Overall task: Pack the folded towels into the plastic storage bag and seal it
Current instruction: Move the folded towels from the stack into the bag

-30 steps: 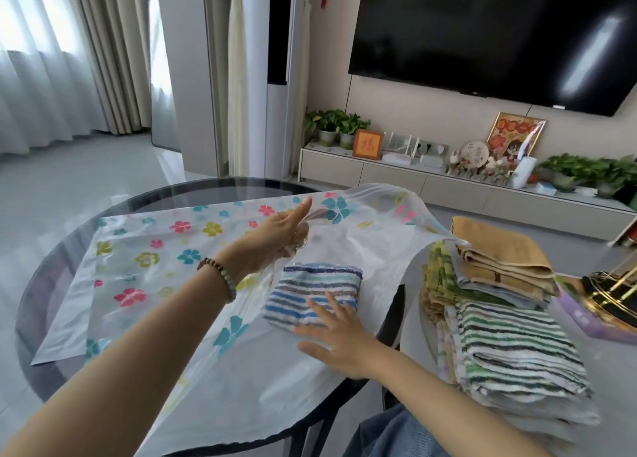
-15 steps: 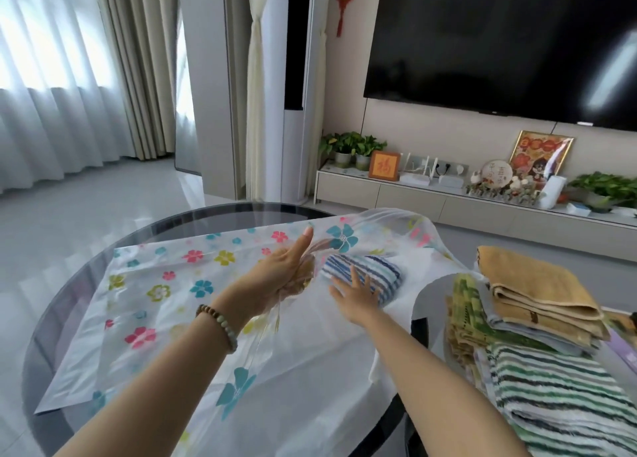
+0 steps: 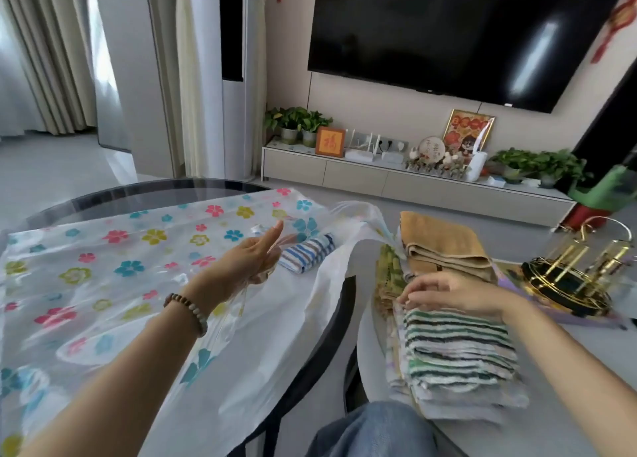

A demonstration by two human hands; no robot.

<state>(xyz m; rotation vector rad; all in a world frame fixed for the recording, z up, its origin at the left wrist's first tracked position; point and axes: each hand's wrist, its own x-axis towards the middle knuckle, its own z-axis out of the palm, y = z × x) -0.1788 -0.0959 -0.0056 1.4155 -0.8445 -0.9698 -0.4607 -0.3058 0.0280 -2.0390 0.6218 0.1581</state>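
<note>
Left hand: raised at frame centre, over the mouth of the storage bag. The thumb and upper fingers are extended, nearly straight. The lower fingers are curled into a gathered bunch of the bag's clear upper film, grasping it and holding that layer lifted off the lower sheet. A bead bracelet sits on the wrist.

Right hand: at right of centre, palm down on the towel stack. The fingers are bent, with the tips resting at the left edge of the top green-striped towel. The thumb is hidden; whether the towel is pinched or merely touched cannot be told.

Storage bag: translucent plastic printed with coloured flowers, lying flat across the round glass bench from the left edge of the frame to centre. Its open end faces right and is unsealed.

Blue-striped towel: folded, lying inside the bag's mouth, just right of the left hand and apart from it.

Towel stack: on a pale surface right of the bench, outside the bag. A mustard towel lies folded at its far end and a yellow-green towel shows at the left side beneath it.

A gold wire rack stands at the right edge of the frame.
</note>
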